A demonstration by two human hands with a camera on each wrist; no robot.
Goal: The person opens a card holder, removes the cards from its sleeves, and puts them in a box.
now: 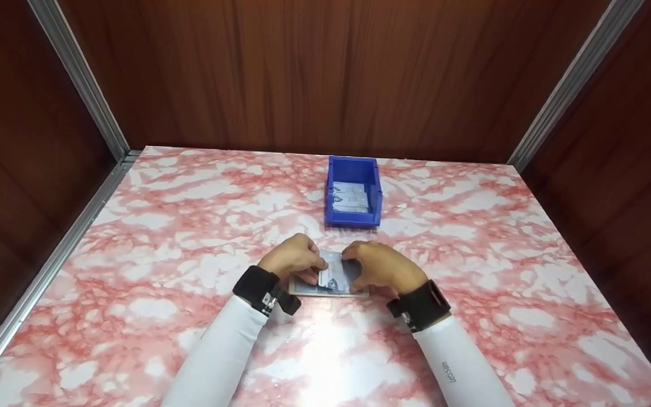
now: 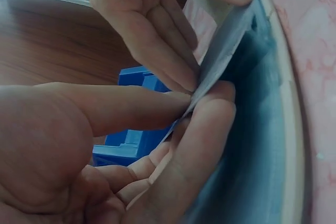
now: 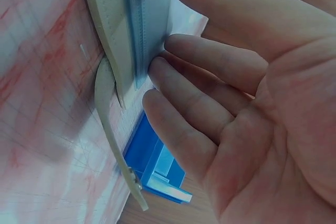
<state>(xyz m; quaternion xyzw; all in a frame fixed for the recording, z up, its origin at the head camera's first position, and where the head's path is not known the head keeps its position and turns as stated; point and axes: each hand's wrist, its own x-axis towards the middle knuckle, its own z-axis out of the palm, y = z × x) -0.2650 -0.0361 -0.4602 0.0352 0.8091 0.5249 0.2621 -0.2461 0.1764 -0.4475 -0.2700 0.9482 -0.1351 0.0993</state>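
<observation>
A pale printed slip point(image 1: 332, 272), banknote-like with a small dark portrait, stands over a cream-covered holder point(image 1: 320, 294) with bluish clear sleeves point(image 2: 252, 129). My left hand point(image 1: 297, 259) pinches the slip's edge between thumb and forefinger, as the left wrist view shows close up. On the other side, my right hand point(image 1: 385, 265) touches the slip and sleeve with nearly straight fingers point(image 3: 178, 90). From the holder's cover sticks out a strap point(image 3: 113, 124) with a metal snap. How far the slip sits inside a sleeve is hidden by the fingers.
Beyond the hands stands an open blue bin point(image 1: 354, 220) with several similar printed slips point(image 1: 350, 198) in it. The red-and-white marbled table point(image 1: 190, 237) is enclosed by brown wood panels point(image 1: 314, 73) with metal corner posts point(image 1: 91, 85).
</observation>
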